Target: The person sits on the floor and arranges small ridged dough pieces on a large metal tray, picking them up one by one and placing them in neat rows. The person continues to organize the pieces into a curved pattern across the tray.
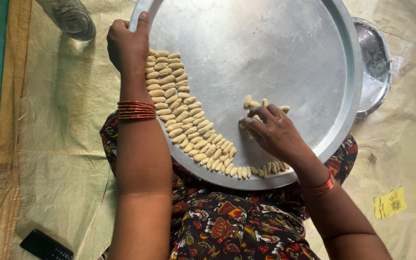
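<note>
A large round metal tray (285, 43) rests on my lap. My left hand (127, 45) grips its left rim, thumb on top of the edge. Rows of small ridged, shell-shaped dough pieces (181, 115) curve along the tray's near-left rim. My right hand (270, 131) lies on the tray, fingertips on a loose cluster of dough pieces (256, 102) near the centre; one piece appears pinched between thumb and fingers. Red bangles sit on both wrists.
A clear glass vessel (71, 18) stands at the top left on the yellowish mat (63, 144). A smaller steel plate (374, 62) pokes out under the tray's right edge. A black phone (46, 245) lies bottom left, a yellow paper scrap (389, 203) at right.
</note>
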